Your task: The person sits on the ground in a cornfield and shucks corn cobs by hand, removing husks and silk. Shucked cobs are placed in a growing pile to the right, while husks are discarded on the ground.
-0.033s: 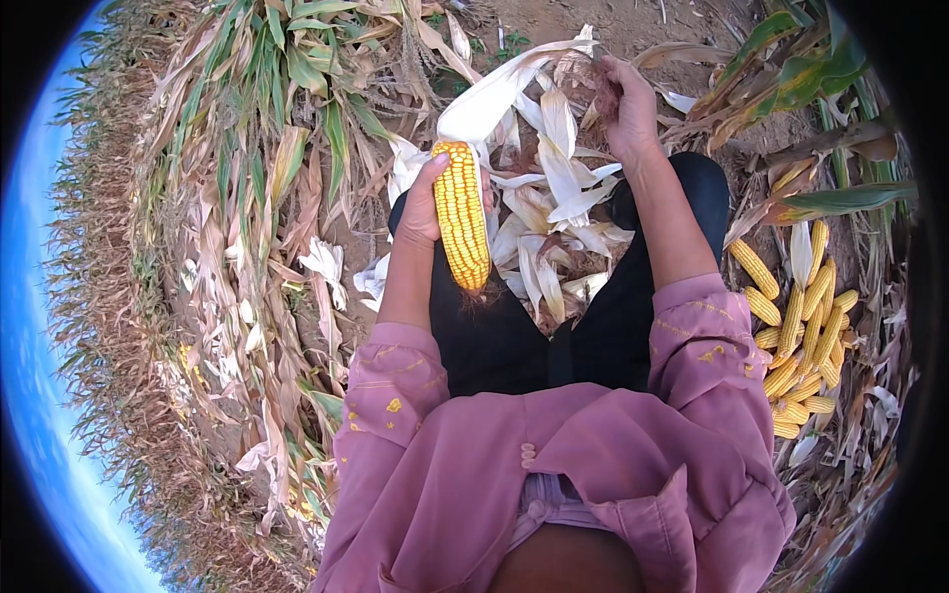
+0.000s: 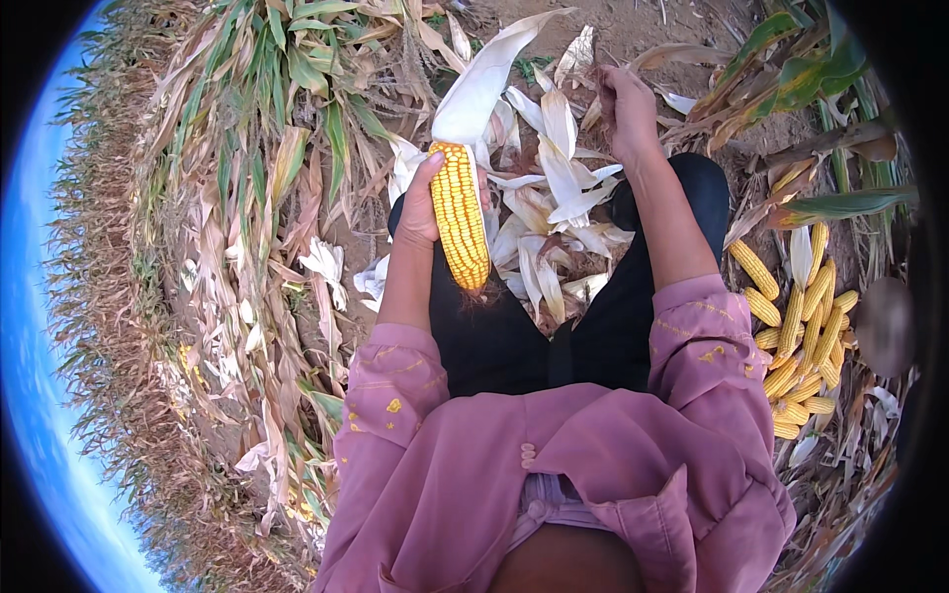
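Observation:
My left hand (image 2: 422, 203) is closed around a yellow ear of corn (image 2: 459, 217), its thumb laid along the upper side. The kernels are bare, and brown silk hangs at the end nearest me. From the far end a pale husk leaf (image 2: 484, 89) still extends up and to the right, its tip loose. My right hand (image 2: 630, 114) is beyond my right knee, apart from the husk, with loosely curled fingers somewhat apart. I see nothing held in it, though part of the palm is hidden.
Pale stripped husks (image 2: 563, 188) litter the ground between my legs. A pile of bare corn ears (image 2: 806, 336) lies at my right. Cut stalks with green leaves (image 2: 287, 59) lie far left, and leafy stalks (image 2: 820, 79) stand at the far right. A blurred round shape (image 2: 885, 326) is beside the pile.
My right hand has let go of the husk tip and the brown silk. The freed husk leaf has swung up and left. The left hand keeps its grip on the ear.

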